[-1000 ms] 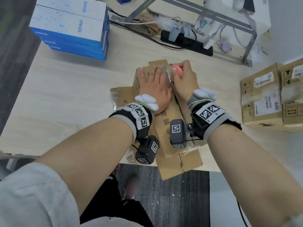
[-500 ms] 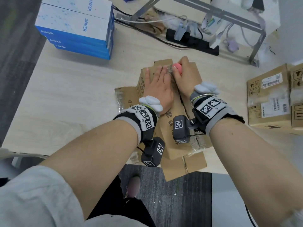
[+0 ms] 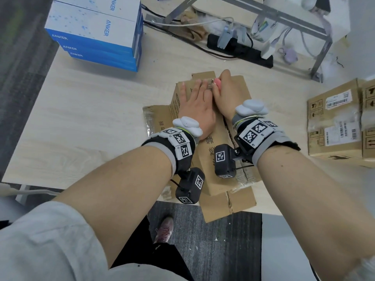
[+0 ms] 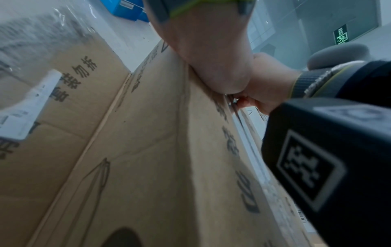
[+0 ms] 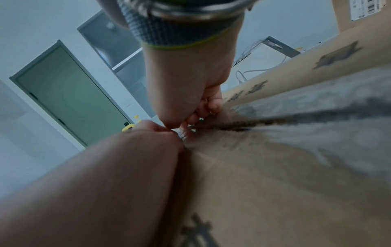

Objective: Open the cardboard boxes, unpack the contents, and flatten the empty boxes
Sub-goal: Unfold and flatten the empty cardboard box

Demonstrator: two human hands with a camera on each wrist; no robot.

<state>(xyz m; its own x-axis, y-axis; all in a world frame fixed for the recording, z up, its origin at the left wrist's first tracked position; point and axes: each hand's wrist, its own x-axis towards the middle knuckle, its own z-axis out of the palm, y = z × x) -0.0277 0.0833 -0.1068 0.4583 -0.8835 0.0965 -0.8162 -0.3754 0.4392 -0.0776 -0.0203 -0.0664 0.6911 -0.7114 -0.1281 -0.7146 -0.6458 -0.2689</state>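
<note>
The cardboard box [image 3: 215,126] lies near the front edge of the bench [image 3: 91,118], on top of flattened cardboard [image 3: 229,203] that overhangs that edge. The right hand [image 3: 229,94] is closed around a pink-handled cutter [image 3: 217,83], working it along the taped centre seam at the far end of the lid; the blade itself is too small to make out. The left hand [image 3: 197,104] lies flat, fingers straight, pressing the lid down just beside the seam and touching the right hand. Risk noted: the left fingers [image 3: 203,86] sit right next to the cutting line, so a slip or a sudden give in the tape could bring the cutter onto them. A deep cut could also mark whatever is inside. The overhanging cardboard may let the box slide toward the person under pressure. Farther out, blue and white cartons [image 3: 97,31] are stacked at the far left, and two sealed boxes [image 3: 341,120] wait at the right.
</note>
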